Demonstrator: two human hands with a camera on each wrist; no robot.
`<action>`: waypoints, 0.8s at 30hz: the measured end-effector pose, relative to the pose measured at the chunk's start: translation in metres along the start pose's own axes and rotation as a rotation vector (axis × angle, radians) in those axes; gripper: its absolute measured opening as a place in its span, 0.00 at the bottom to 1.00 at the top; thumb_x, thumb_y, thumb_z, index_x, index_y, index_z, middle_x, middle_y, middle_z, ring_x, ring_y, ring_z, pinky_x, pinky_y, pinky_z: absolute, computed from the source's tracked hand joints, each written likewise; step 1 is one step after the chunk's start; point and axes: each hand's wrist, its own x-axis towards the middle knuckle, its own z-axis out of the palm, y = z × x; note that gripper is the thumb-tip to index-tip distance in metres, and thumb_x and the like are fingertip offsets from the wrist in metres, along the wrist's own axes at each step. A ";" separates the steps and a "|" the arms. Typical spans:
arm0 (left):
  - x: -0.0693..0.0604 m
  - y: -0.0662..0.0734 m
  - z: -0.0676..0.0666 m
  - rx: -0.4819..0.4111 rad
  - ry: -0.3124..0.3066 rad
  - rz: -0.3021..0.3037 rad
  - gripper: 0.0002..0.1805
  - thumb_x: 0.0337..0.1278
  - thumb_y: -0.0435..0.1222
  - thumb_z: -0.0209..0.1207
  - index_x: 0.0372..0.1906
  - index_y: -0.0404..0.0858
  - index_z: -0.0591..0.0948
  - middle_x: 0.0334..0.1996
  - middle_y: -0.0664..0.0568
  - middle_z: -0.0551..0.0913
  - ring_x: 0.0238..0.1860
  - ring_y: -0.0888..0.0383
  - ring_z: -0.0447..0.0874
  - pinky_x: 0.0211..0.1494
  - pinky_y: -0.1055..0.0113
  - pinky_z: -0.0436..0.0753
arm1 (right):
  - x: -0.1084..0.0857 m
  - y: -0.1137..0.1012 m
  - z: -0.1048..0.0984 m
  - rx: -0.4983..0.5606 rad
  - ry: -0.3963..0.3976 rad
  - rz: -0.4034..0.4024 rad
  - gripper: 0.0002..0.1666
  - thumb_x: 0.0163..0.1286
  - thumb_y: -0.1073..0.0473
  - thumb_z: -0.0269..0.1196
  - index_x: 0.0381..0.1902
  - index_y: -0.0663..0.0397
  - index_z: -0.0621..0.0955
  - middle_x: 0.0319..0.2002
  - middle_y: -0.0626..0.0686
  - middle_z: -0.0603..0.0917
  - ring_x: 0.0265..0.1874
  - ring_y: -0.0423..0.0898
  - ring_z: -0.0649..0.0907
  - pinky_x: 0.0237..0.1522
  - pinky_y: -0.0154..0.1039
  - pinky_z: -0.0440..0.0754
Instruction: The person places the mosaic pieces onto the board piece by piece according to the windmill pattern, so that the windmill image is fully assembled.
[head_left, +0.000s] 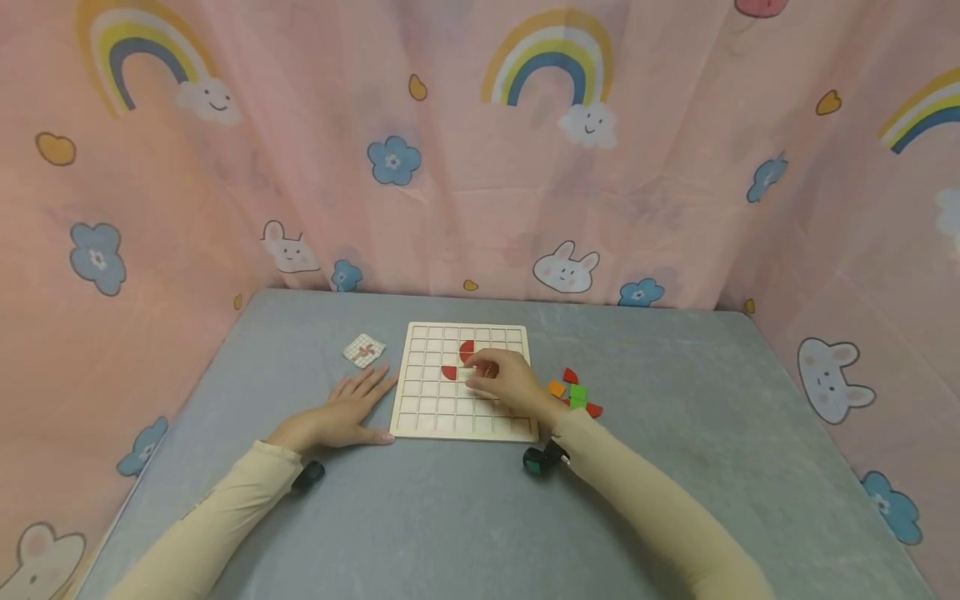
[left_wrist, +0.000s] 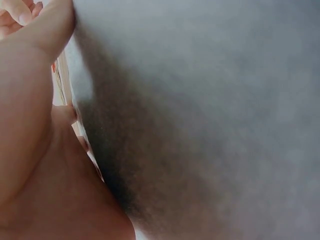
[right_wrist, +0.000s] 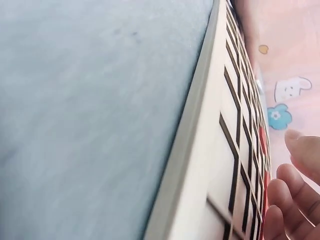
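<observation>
Head view: left hand (head_left: 347, 418) flat, right hand (head_left: 513, 383) loose (nothing pinched that shows), likely laying reds (head_left: 449, 372) on the board (head_left: 427, 421), next perhaps needing the pile (head_left: 577, 392).

board (head_left: 427, 404) is showing beige grid | tiles (head_left: 577, 390) are showing red, orange, green | tabletop (head_left: 405, 517) is showing grey | curtain (head_left: 480, 217) is showing pink, 3 rainbows (head_left: 547, 37)

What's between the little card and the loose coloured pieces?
The board, with red pieces on it and the right hand over it; the head view shows this.
</observation>
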 end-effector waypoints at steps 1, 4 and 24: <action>0.000 0.000 0.000 -0.001 0.000 0.000 0.55 0.57 0.57 0.64 0.79 0.37 0.49 0.81 0.37 0.40 0.80 0.34 0.33 0.77 0.32 0.38 | -0.002 0.002 -0.003 0.001 0.010 -0.003 0.14 0.64 0.58 0.70 0.48 0.51 0.85 0.30 0.49 0.83 0.28 0.41 0.77 0.33 0.32 0.76; 0.000 -0.002 0.002 -0.013 0.006 0.008 0.56 0.55 0.58 0.64 0.79 0.38 0.48 0.81 0.38 0.40 0.80 0.35 0.33 0.77 0.32 0.37 | -0.009 0.008 -0.012 0.023 0.032 0.013 0.15 0.64 0.59 0.70 0.49 0.53 0.85 0.32 0.51 0.83 0.29 0.42 0.78 0.33 0.32 0.76; -0.002 0.000 0.001 -0.040 0.010 0.045 0.57 0.54 0.60 0.64 0.79 0.37 0.49 0.80 0.36 0.40 0.80 0.33 0.33 0.75 0.31 0.36 | -0.070 0.050 -0.076 -0.105 0.156 0.070 0.16 0.61 0.59 0.72 0.46 0.58 0.86 0.36 0.54 0.85 0.36 0.45 0.79 0.40 0.37 0.78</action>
